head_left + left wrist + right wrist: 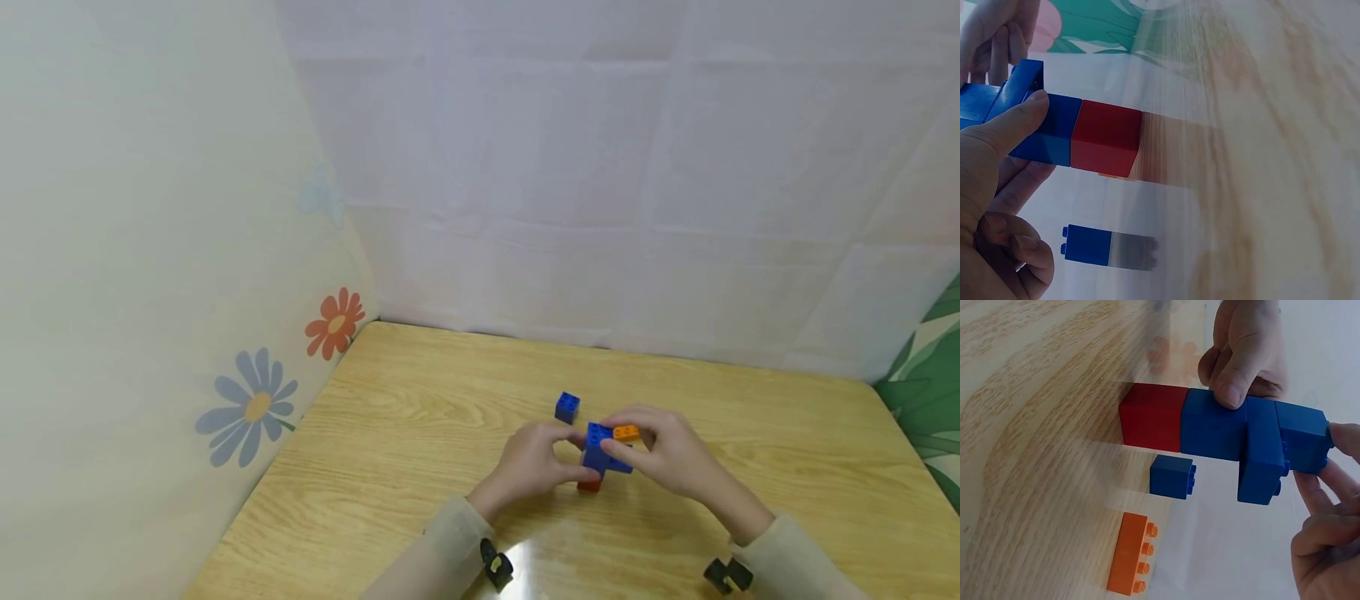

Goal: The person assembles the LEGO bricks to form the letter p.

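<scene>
Watch the joint under the top blue block point(1302, 437): if you press down on it off-centre, you could tip the whole stack or shear it apart, since it is narrow and the red block point(589, 485) at its foot is its only footing on the desk point(420, 417). The overhanging blue brick point(1261, 453), which juts out to the right below the top block, adds to that risk; a thumb bearing on its free end could lever it loose. Squeeze unevenly with your two hands and the stack may twist. Your right hand could also knock the orange brick point(626, 432), as that lies just past its fingers.

As things stand, the stack is upright between your hands. Your left hand point(534, 458) is on its left, thumb on the near side and fingers on the far side, pinching the lower blue block point(1213, 431) just above the red one. Your right hand point(669, 452) comes in from the right, higher up, pinching the top blue block between thumb and fingertips. A loose blue block point(567, 407) stands apart on the far side, a little left of the stack, touched by neither hand.
</scene>
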`<control>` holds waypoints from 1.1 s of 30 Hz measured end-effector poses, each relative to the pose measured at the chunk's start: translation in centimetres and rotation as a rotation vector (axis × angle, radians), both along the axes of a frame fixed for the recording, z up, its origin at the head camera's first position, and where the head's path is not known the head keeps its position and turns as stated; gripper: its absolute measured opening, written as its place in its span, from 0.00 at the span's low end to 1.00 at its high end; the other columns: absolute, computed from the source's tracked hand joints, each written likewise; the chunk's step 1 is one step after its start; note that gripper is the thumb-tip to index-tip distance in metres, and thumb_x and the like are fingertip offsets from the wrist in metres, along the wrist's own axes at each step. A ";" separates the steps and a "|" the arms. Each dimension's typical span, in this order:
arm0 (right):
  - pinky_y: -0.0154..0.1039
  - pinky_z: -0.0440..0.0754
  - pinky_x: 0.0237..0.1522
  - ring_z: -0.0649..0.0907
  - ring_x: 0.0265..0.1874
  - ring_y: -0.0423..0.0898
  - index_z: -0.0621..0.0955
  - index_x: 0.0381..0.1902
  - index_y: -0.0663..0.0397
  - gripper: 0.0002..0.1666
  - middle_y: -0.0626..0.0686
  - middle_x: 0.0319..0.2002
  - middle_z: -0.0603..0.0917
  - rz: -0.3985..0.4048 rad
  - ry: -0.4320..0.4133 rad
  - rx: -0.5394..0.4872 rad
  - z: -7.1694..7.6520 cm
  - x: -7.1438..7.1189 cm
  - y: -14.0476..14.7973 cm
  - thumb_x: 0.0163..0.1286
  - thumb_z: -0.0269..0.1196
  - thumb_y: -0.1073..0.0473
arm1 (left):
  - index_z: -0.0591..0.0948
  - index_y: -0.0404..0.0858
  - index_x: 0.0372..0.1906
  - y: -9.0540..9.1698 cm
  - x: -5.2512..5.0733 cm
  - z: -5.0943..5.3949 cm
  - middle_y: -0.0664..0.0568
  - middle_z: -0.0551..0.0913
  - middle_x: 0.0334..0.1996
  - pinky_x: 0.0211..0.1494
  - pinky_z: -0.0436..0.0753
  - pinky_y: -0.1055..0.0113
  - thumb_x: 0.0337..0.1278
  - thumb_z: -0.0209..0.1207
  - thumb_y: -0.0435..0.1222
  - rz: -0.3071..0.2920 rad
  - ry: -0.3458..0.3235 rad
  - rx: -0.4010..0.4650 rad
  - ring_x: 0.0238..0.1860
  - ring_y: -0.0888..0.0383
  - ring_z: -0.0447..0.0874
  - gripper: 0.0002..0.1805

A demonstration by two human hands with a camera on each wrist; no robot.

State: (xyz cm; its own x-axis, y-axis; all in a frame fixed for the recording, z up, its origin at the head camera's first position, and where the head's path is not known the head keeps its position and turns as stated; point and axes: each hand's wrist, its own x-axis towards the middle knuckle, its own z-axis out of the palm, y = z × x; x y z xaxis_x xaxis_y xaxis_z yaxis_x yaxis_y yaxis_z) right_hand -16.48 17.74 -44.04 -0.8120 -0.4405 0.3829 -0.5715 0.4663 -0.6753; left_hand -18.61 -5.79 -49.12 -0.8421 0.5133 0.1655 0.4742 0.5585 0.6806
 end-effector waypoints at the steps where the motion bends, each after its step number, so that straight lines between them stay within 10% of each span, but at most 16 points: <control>1: 0.32 0.63 0.17 0.61 0.17 0.32 0.90 0.48 0.48 0.11 0.45 0.44 0.88 -0.001 -0.006 -0.001 0.0 0.0 0.0 0.68 0.74 0.59 | 0.90 0.48 0.51 0.0 0.0 0.0 0.69 0.88 0.42 0.52 0.81 0.65 0.52 0.77 0.54 0.000 -0.002 -0.001 0.47 0.66 0.85 0.23; 33: 0.34 0.64 0.12 0.61 0.11 0.34 0.87 0.54 0.50 0.12 0.53 0.47 0.90 -0.112 -0.084 -0.089 -1.7 -2.3 1.8 0.75 0.68 0.57 | 0.86 0.43 0.57 0.1 0.1 0.0 0.61 0.88 0.51 0.57 0.82 0.61 0.53 0.75 0.58 -0.021 0.057 0.073 0.54 0.58 0.86 0.32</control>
State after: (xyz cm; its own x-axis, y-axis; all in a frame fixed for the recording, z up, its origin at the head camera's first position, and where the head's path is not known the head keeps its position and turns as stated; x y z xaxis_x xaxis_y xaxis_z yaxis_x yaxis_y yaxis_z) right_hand -18.74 19.52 -45.78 -0.8848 -0.3132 0.3451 -0.4593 0.4601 -0.7599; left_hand -18.52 -5.71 -49.08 -0.8194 0.5157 0.2503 0.5242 0.4975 0.6911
